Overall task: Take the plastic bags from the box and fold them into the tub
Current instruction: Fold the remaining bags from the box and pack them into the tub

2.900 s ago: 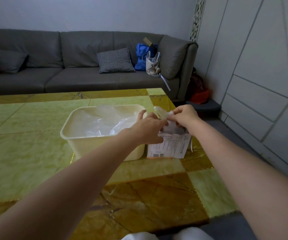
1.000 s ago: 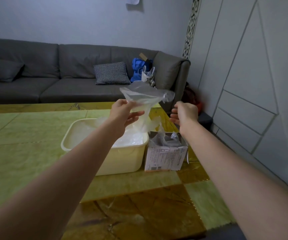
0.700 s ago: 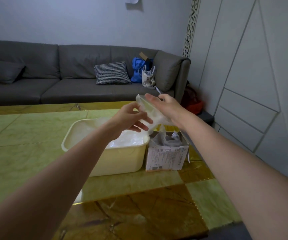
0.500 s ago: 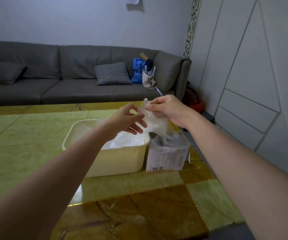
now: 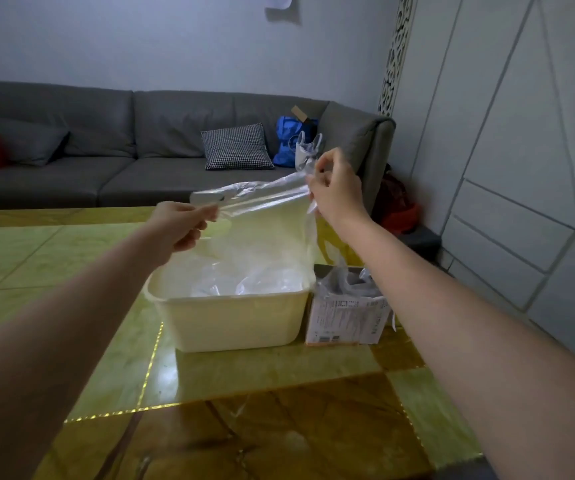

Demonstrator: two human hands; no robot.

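Observation:
A clear plastic bag (image 5: 262, 223) hangs stretched in the air above the cream tub (image 5: 234, 320). My left hand (image 5: 182, 223) pinches its left top corner and my right hand (image 5: 334, 188) pinches its right top corner, a little higher. The bag's lower part drapes down into the tub, where other clear bags (image 5: 244, 282) lie. Right of the tub, touching it, stands the small cardboard box (image 5: 345, 320) with crumpled bags (image 5: 348, 278) sticking out of its open top.
Tub and box stand on a glossy yellow-green marble table (image 5: 279, 427), near its right edge. Behind it is a grey sofa (image 5: 106, 161) with a checked cushion (image 5: 236, 147) and a blue bag (image 5: 289, 140). A grey panelled wall (image 5: 507, 168) runs along the right.
Both hands, bunched together on the crumpled bag half a second ago, have pulled apart. The bag is now spread wide between them above the tub.

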